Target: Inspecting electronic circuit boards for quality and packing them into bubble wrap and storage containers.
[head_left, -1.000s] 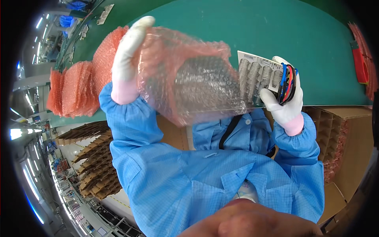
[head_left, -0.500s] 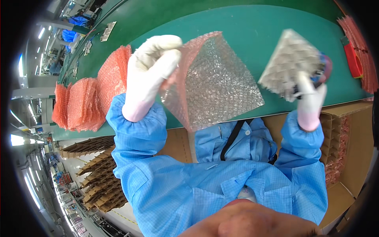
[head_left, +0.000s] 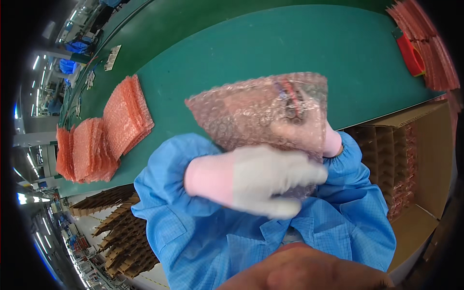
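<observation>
A pink translucent bubble-wrap bag [head_left: 232, 113] is held up in front of me, over the near edge of the green table. My left hand [head_left: 270, 176], white-gloved and slightly blurred, lies across the near side of the bag, with some of the film between its fingers and thumb. My right hand [head_left: 302, 128] reaches into the bag at the right and shows faintly through the film. Its fingers are around a part with red and dark wires [head_left: 292, 99]; the part's grey body is mostly veiled by the bubbles.
Stacks of pink bubble-wrap bags [head_left: 128, 116] lie on the table [head_left: 251, 43] at left. More pink bags [head_left: 427, 48] stand at far right beside a red holder [head_left: 411, 55]. An open carton [head_left: 430, 164] with cardboard dividers is at lower right. Folded cardboard dividers [head_left: 125, 237] pile at lower left.
My right hand has moved left with the grey finned part and is now inside the bag. My left hand has come down and rightward across the bag, which has turned and drawn nearer.
</observation>
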Tool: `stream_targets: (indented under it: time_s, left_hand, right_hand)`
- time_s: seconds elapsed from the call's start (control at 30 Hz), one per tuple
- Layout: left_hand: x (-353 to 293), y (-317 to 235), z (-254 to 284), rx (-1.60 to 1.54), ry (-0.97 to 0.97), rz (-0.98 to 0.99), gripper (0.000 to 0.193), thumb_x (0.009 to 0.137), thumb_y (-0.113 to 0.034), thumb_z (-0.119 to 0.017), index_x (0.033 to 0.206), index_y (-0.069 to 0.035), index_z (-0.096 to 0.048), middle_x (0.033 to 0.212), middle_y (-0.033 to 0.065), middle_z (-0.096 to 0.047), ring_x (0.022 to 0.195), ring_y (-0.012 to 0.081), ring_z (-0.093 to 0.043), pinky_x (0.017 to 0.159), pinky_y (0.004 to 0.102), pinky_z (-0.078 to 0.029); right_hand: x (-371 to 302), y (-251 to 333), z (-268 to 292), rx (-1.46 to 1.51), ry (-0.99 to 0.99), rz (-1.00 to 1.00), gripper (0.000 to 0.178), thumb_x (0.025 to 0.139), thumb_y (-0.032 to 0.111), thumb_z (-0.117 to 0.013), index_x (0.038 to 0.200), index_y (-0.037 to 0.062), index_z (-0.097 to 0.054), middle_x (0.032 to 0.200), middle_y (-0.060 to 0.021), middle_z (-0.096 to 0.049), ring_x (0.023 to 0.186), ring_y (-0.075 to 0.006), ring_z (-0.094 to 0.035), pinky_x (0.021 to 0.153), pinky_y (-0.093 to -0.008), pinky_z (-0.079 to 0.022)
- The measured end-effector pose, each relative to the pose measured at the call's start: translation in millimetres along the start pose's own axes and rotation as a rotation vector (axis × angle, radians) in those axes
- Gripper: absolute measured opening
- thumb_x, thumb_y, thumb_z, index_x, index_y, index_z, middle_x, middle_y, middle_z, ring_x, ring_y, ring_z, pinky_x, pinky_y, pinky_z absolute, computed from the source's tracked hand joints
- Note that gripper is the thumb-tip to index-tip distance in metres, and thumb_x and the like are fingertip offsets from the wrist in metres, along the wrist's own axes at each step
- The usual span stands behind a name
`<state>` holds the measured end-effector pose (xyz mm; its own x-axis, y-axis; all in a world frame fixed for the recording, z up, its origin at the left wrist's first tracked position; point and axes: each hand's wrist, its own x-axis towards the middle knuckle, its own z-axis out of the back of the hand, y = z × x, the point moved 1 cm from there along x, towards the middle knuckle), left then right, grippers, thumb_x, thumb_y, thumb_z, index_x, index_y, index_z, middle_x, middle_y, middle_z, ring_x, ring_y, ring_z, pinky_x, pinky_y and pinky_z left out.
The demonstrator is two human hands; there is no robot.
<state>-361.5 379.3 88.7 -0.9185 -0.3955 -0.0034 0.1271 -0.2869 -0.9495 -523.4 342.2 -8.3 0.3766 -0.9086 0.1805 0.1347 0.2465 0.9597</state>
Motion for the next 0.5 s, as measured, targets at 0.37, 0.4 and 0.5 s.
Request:
stream_targets:
  time_s: [0.37, 0.4, 0.5]
  left_hand:
    - [-43.4, 48.7, 31.8, -0.305, -0.585, 0.113, 0.104, 0.064, -0.016, -0.087, 0.149, -0.004, -0.028, 0.147, 0.0120, -0.039, 0.133, 0.0257, -0.041, 0.111, 0.0408, -0.034]
    - [-35.9, 55.6, 26.1, -0.406, -0.561, 0.089, 0.102, 0.066, -0.014, -0.086, 0.149, -0.004, -0.027, 0.147, 0.0116, -0.038, 0.133, 0.0253, -0.041, 0.111, 0.0403, -0.035]
    - [-18.2, 72.4, 21.1, -0.434, -0.493, 0.042, 0.095, 0.070, -0.011, -0.083, 0.148, -0.004, -0.029, 0.146, 0.0110, -0.040, 0.133, 0.0236, -0.042, 0.110, 0.0392, -0.037]
  right_hand:
    - [-0.4, 23.5, -8.8, 0.255, -0.188, -0.110, 0.054, 0.078, 0.012, -0.077, 0.125, 0.0001, -0.054, 0.109, -0.0081, -0.065, 0.102, -0.0172, -0.060, 0.089, -0.0336, -0.050]
    - [0.4, 23.5, -6.9, 0.252, -0.088, -0.113, 0.055, 0.077, 0.012, -0.078, 0.126, -0.0001, -0.054, 0.111, -0.0083, -0.064, 0.104, -0.0176, -0.060, 0.090, -0.0337, -0.050]
    - [-0.5, 10.4, 5.0, 0.199, 0.184, -0.195, 0.058, 0.076, 0.011, -0.078, 0.127, -0.0007, -0.053, 0.118, -0.0089, -0.061, 0.108, -0.0185, -0.058, 0.092, -0.0341, -0.050]
